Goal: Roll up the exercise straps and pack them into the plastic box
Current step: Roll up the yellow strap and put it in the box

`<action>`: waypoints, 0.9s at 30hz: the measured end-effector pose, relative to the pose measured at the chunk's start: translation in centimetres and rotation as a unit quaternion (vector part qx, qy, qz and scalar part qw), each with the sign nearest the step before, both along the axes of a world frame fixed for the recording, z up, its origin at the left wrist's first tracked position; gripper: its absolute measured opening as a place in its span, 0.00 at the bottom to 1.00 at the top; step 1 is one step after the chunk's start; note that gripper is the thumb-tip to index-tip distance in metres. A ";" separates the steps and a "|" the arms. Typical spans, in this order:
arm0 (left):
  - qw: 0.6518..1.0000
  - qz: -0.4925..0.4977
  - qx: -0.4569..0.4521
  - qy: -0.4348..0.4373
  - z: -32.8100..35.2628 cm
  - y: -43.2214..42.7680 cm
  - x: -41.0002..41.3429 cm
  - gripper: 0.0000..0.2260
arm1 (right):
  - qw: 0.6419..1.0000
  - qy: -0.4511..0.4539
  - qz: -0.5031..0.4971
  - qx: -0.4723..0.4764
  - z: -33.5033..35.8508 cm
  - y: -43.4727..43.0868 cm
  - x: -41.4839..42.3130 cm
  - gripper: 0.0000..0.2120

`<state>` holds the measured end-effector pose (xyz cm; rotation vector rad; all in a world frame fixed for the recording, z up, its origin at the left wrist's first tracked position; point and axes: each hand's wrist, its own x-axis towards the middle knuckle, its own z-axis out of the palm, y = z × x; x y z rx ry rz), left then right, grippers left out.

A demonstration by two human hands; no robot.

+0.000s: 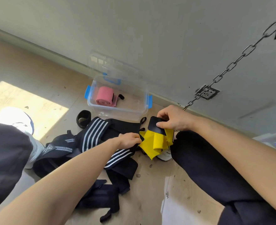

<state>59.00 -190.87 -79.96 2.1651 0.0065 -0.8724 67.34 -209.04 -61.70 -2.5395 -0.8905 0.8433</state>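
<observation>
White shoe (16, 118) far left on floor (36, 82), sunlit patch beside it. Dark trouser legs at both lower sides.

Black straps (93, 135) heaped loose on the floor centre-left, unrolled, white stripes on some lengths; tangled, so the count can't be told. One small black roll (83, 119) just beyond the heap, near the box's front left corner.

Box (130, 111): one, clear plastic, open, on the floor against the wall edge, three blue latches (87, 92) visible. Inside: one pink roll (104, 95), wound tight, at the left end, a black tab trailing to its right. Rest of the box bottom bare. One clear lid (113, 65) stands behind the box, leaning on the wall.

Left hand (129, 140) just in front of the box, over the heap, fingers curled, pinching the yellow strap's left edge.

Yellow strap (155, 144): one, unrolled, crumpled in folds, held off the floor between both hands, in front of the box's right corner. Black patch (156, 125) at its upper end.

Right hand (173, 118) pinches that black patch, thumb under, fingers curled over.

One metal chain (231, 65) runs diagonally from the upper right down toward the right wrist. One wall plate (207, 92) behind it. White object (273, 140) at the right edge, blurred.
</observation>
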 end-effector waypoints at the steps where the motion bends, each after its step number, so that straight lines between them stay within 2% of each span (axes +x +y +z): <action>1: 1.000 0.009 -0.016 -0.004 -0.1 0.0 0.0 0.10 | 1.000 -0.003 0.004 -0.006 -0.1 0.0 0.0 0.05; 6: 0.975 0.171 -0.101 -0.100 -0.4 0.7 -0.6 0.05 | 0.997 -0.035 0.021 -0.058 -0.6 -0.5 0.8 0.05; 9: 0.951 0.255 -0.129 -0.116 -0.5 1.4 -1.1 0.06 | 0.991 -0.054 0.047 -0.112 -0.9 -0.9 1.3 0.08; 11: 0.941 0.292 -0.115 -0.130 -0.4 2.0 -1.5 0.05 | 0.984 -0.081 0.068 -0.141 -1.4 -1.1 1.3 0.14; 13: 0.929 0.328 -0.094 -0.140 -0.7 2.8 -1.7 0.04 | 0.976 -0.110 0.091 -0.163 -1.8 -1.4 1.3 0.16; 17: 0.894 0.426 -0.069 -0.122 -0.3 4.6 -2.1 0.12 | 0.975 -0.116 0.088 -0.167 -1.7 -2.2 1.4 0.16; 20: 0.851 0.508 0.021 -0.136 0.9 6.6 -2.5 0.11 | 0.978 -0.119 0.064 -0.161 -1.4 -2.5 1.8 0.09; 22: 0.858 0.488 0.052 -0.151 2.0 7.7 -2.5 0.10 | 0.983 -0.117 0.040 -0.134 -1.2 -2.5 2.2 0.04; 25: 0.907 0.396 0.046 -0.139 3.8 8.0 -1.9 0.14 | 0.992 -0.099 0.017 -0.074 -0.7 -1.4 2.2 0.06; 27: 0.917 0.376 0.018 -0.129 4.9 7.5 -1.7 0.18 | 0.995 -0.085 0.012 -0.040 -0.4 -0.4 1.9 0.07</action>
